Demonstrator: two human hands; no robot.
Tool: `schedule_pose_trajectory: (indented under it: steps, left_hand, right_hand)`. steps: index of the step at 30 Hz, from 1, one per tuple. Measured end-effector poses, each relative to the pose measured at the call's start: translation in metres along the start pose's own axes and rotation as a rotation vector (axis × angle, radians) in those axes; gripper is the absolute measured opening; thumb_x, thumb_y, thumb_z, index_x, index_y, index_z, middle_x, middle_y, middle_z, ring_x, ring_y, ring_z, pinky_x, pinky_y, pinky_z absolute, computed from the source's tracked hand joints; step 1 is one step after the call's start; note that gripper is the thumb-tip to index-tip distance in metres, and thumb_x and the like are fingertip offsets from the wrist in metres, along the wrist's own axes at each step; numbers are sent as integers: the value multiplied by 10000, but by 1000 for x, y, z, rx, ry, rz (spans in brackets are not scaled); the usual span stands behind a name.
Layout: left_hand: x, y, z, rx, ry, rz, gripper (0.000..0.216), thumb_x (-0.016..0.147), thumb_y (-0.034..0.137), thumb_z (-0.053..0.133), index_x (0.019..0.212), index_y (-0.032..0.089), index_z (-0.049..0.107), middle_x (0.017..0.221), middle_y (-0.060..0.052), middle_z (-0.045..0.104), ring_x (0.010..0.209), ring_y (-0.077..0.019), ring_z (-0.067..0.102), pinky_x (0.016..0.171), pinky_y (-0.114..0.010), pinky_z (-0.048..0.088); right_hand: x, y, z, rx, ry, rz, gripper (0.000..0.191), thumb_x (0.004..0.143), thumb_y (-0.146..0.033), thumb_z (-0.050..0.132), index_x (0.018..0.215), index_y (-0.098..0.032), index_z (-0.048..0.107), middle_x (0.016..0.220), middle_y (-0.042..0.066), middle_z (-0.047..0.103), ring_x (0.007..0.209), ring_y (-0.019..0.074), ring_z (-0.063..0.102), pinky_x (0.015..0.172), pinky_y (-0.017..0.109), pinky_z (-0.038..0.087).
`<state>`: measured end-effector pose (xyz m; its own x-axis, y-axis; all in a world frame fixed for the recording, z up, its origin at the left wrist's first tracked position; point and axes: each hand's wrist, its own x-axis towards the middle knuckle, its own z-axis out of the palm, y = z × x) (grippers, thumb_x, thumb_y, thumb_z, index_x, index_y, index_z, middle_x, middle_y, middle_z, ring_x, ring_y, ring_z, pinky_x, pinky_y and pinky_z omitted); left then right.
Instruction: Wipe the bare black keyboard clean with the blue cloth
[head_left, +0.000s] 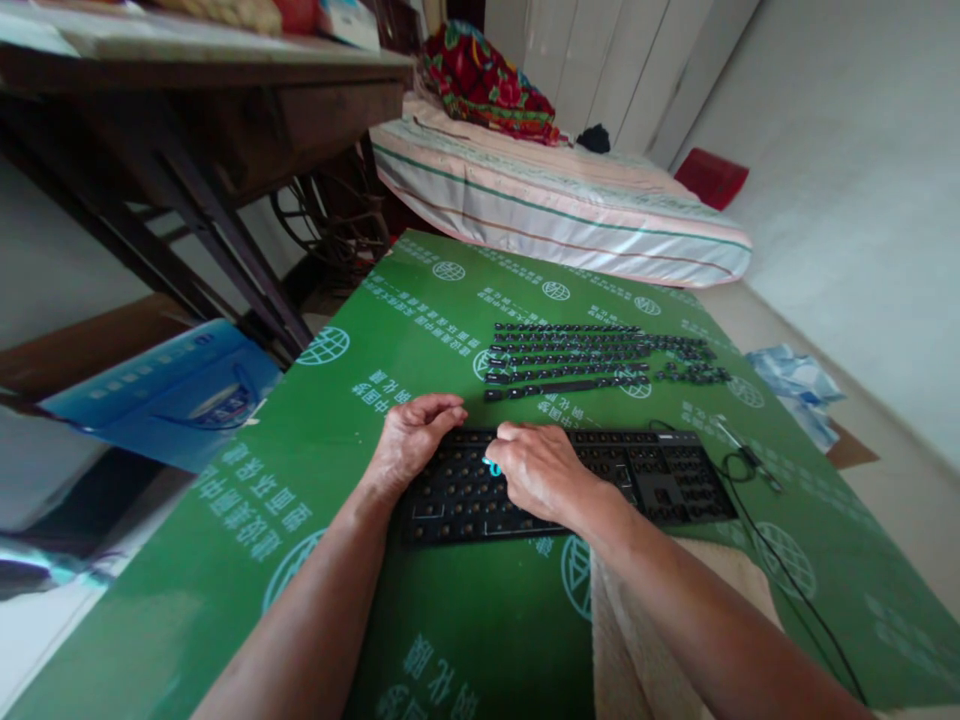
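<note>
A black computer keyboard [465, 500] lies on the green table, stripped of its keycaps so the switch sockets show. My left hand [416, 435] is at its far left corner, fingers curled together against the edge. Over the middle-left keys, my right hand [536, 465] is closed round a small teal tool [492, 467]; only a bit of it shows, and its kind is hidden by the fingers. Beyond the keyboard, the loose black keycaps [566, 360] lie in several neat rows, with smaller groups to their right.
A beige cloth [637, 620] lies under my right forearm. The keyboard's cable [799, 590] runs along the right of the green table [337, 400]. A dark wooden table [322, 110] stands at left, a bed [555, 190] behind, and a blue box [180, 390] at the left edge.
</note>
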<state>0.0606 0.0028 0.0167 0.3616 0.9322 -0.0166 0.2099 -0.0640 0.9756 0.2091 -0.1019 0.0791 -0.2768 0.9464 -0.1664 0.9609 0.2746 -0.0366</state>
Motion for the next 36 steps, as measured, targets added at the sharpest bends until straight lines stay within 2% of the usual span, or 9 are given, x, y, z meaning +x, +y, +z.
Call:
schedule_pose_trajectory:
  steps: [4, 10, 13, 18, 23, 36]
  left_hand:
    - [2, -1, -1, 2, -1, 15, 292, 648, 418, 697, 841, 198, 703, 724, -3, 714, 706, -156, 635, 699, -263, 484]
    - [4, -5, 1, -11, 3, 9, 302, 641, 430, 691, 833, 197, 701, 713, -6, 711, 692, -159, 637, 684, -264, 483]
    - [3, -5, 1, -20, -1, 5, 317, 637, 439, 692, 837, 194, 701, 731, -14, 717, 705, -165, 645, 694, -270, 487]
    - [3, -4, 1, -29, 6, 8, 315, 634, 438, 694, 837, 197, 700, 733, -14, 718, 712, -165, 645, 705, -272, 490]
    - [3, -4, 0, -34, 6, 13, 302, 635, 430, 694, 826, 196, 702, 725, -15, 716, 699, -159, 643, 696, -272, 494]
    - [4, -8, 0, -32, -3, 16, 299, 651, 429, 682, 841, 200, 699, 736, -12, 718, 710, -159, 647, 703, -271, 487]
  right_hand:
    - [-2, -2, 1, -19, -6, 12, 245, 811, -82, 428, 869, -153, 655, 903, 98, 642, 815, 193, 606, 716, 302, 449]
    - [-15, 20, 0, -31, -88, 122, 228, 792, -86, 450, 812, -179, 657, 856, 69, 648, 824, 177, 612, 706, 269, 429]
    - [-19, 28, -1, -3, -68, 167, 246, 801, -88, 439, 799, -197, 659, 854, 44, 649, 803, 158, 612, 701, 253, 418]
    - [-22, 28, 4, -13, -85, 133, 231, 808, -106, 440, 802, -201, 651, 869, 35, 644, 783, 151, 601, 678, 251, 408]
    - [-23, 26, 5, -49, -99, 179, 231, 797, -97, 446, 827, -197, 652, 890, 51, 642, 806, 159, 599, 695, 253, 414]
    - [-25, 31, 3, -38, -106, 166, 241, 795, -95, 432, 812, -200, 648, 882, 48, 644, 798, 155, 597, 683, 257, 397]
